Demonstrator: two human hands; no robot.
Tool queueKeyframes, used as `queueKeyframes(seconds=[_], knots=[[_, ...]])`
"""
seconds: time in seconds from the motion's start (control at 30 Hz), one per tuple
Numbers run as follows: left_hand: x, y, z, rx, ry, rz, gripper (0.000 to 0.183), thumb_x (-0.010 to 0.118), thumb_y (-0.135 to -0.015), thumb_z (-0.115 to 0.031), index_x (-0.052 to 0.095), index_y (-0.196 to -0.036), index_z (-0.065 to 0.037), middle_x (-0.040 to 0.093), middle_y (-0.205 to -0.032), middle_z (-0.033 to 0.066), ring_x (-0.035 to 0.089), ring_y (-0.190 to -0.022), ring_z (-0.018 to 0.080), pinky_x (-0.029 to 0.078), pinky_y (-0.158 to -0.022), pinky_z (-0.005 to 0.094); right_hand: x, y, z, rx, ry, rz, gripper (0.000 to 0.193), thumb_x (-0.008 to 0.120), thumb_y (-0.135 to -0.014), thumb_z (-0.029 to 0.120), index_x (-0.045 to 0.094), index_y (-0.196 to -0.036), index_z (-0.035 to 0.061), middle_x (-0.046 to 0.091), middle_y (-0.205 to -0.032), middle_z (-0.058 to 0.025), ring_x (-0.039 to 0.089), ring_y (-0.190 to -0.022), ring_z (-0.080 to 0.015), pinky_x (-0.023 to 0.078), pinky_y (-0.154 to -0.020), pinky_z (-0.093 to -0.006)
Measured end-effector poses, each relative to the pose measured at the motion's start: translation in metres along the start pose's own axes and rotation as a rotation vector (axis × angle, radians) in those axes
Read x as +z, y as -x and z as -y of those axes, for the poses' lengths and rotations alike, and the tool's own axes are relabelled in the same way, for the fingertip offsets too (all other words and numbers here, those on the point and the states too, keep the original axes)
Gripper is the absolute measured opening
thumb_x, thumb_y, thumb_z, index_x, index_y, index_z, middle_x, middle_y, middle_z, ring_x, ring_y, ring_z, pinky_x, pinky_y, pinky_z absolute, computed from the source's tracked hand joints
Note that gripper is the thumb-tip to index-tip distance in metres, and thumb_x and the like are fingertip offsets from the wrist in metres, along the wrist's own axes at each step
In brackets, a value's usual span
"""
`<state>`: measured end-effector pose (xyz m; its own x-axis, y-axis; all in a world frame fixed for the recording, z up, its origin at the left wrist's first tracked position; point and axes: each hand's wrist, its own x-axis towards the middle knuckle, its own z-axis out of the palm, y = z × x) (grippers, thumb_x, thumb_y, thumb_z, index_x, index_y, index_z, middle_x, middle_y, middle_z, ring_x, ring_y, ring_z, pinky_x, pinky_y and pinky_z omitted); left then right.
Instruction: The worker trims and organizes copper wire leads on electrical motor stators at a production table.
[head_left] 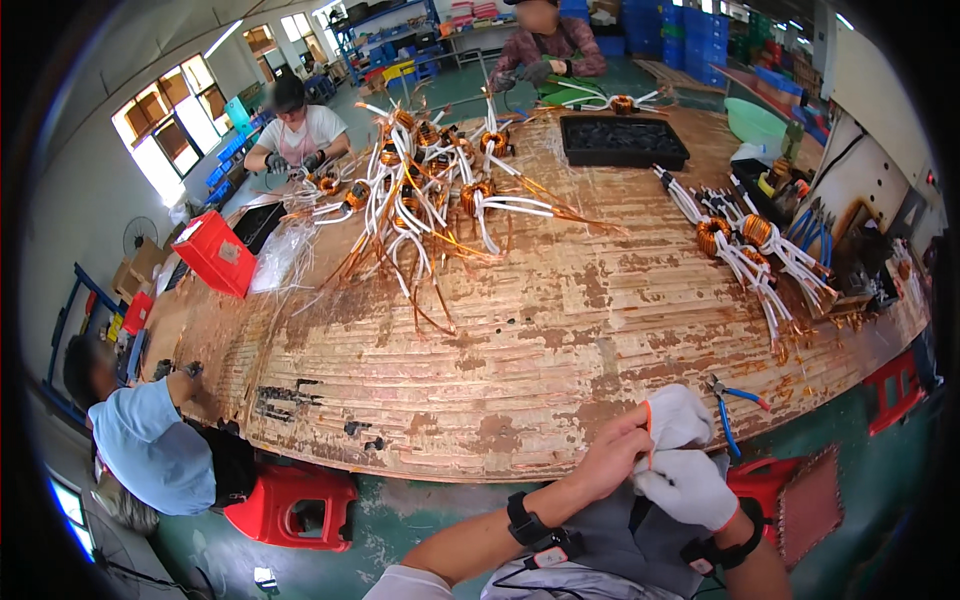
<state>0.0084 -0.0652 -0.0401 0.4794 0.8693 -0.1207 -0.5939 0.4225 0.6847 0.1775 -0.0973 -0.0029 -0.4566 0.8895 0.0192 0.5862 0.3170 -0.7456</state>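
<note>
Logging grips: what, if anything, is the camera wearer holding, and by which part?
A white glove, held at its orange-edged cuff by the bare left hand; the gloved right hand is close by, its grip unclear.

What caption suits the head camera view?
Bare left hand and gloved right hand hold a white glove near blue-handled pliers.

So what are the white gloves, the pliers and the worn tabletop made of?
White gloves: probably knitted cotton or a blend, matte and soft-looking from the folds.
Pliers: likely metal at the dark head, with smooth blue and red grips, perhaps plastic.
Tabletop: looks like wood or plywood, its finish worn, going by the streaks and flaked patches.
</note>
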Motion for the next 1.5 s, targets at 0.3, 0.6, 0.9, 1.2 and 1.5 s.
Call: queueKeyframes(seconds=[0.3, 0.6, 0.9, 1.2, 1.5], knots=[[0.008, -0.033, -0.005, 0.584, -0.924, 0.346, 0.031, 0.061, -0.1, -0.021, 0.069, -0.123, -0.001, 0.071, -0.117, 0.0089, 0.066, -0.105, 0.0169, 0.052, -0.094, 0.0324, -0.013, 0.01, 0.012, -0.1, 0.247, -0.032, 0.03, 0.068, -0.093, 0.034, 0.065, -0.079, 0.0072, 0.063, -0.071, -0.0113, 0.066, -0.065, -0.0308, 0.051, -0.059, -0.0424], [0.065, -0.06, -0.025, -0.369, -1.12, 0.053, 0.035, 0.055, -0.101, -0.034, 0.074, -0.108, -0.007, 0.073, -0.099, 0.0131, 0.067, -0.087, 0.0251, 0.054, -0.081, 0.0368, -0.005, 0.017, 0.001, -0.187, 0.247, -0.148, 0.028, 0.066, -0.094, 0.036, 0.069, -0.083, 0.0105, 0.067, -0.076, -0.0093, 0.068, -0.066, -0.0298, 0.053, -0.06, -0.0418], [0.014, -0.073, 0.006, -0.086, -0.713, 0.099, 0.049, 0.044, -0.108, -0.039, 0.072, -0.121, 0.0, 0.074, -0.116, 0.0106, 0.066, -0.103, 0.0205, 0.05, -0.096, 0.0346, -0.007, 0.012, 0.008, -0.166, 0.3, -0.021, 0.035, 0.059, -0.094, 0.039, 0.068, -0.08, 0.0077, 0.067, -0.07, -0.0147, 0.069, -0.064, -0.0373, 0.054, -0.056, -0.0492], [0.057, -0.088, 0.017, -0.142, -0.374, 0.165, 0.057, 0.062, -0.102, -0.028, 0.045, -0.148, 0.001, 0.06, -0.133, 0.0145, 0.061, -0.119, 0.0245, 0.049, -0.103, 0.0408, 0.005, 0.026, -0.016, -0.152, 0.356, -0.145, 0.027, 0.064, -0.083, 0.028, 0.072, -0.071, 0.0048, 0.068, -0.066, -0.0173, 0.069, -0.062, -0.0387, 0.054, -0.052, -0.0501], [0.04, -0.083, 0.018, -0.031, -0.348, -0.044, 0.064, 0.054, -0.106, -0.035, 0.033, -0.159, -0.003, 0.042, -0.154, 0.0222, 0.049, -0.137, 0.0333, 0.038, -0.118, 0.0449, 0.009, 0.029, -0.01, -0.195, 0.311, -0.16, 0.032, 0.064, -0.088, 0.034, 0.067, -0.074, 0.0059, 0.065, -0.065, -0.0151, 0.068, -0.06, -0.038, 0.053, -0.051, -0.0486]])
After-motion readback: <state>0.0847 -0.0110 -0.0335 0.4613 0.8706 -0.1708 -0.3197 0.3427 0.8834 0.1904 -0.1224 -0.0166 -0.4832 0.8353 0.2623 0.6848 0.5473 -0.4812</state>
